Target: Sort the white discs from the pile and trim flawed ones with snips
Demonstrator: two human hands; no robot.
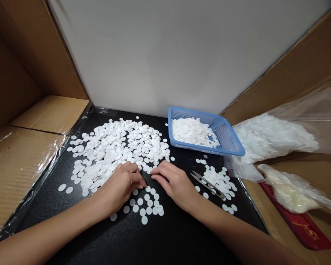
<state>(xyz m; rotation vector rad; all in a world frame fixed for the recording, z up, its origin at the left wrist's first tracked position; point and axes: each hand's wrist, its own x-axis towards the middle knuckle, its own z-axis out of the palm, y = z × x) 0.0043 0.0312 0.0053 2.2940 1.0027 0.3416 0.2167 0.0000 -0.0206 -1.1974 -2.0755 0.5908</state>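
Note:
Many small white discs lie in a broad heap (107, 147) on a black tabletop. At the heap's near edge is my left hand (124, 184), its fingers bunched and pointing down, the tips beside a loose white disc (148, 188). What those fingers hold, if anything, is hidden. Opposite it, my right hand (176, 182) has thumb and forefinger apart, with nothing visible between them. The forefinger comes close to discs on the heap's edge. Between my forearms lies a small loose group of discs (149, 210), some overlapping.
A blue plastic basket (206, 149) holding more discs stands at the back right. Thread snips (206, 182) lie against a smaller disc pile (219, 180). Further right are a clear bag of white pieces (276, 136), another plastic bag (289, 187) and a red packet (306, 228). Cardboard (22, 162) flanks the left.

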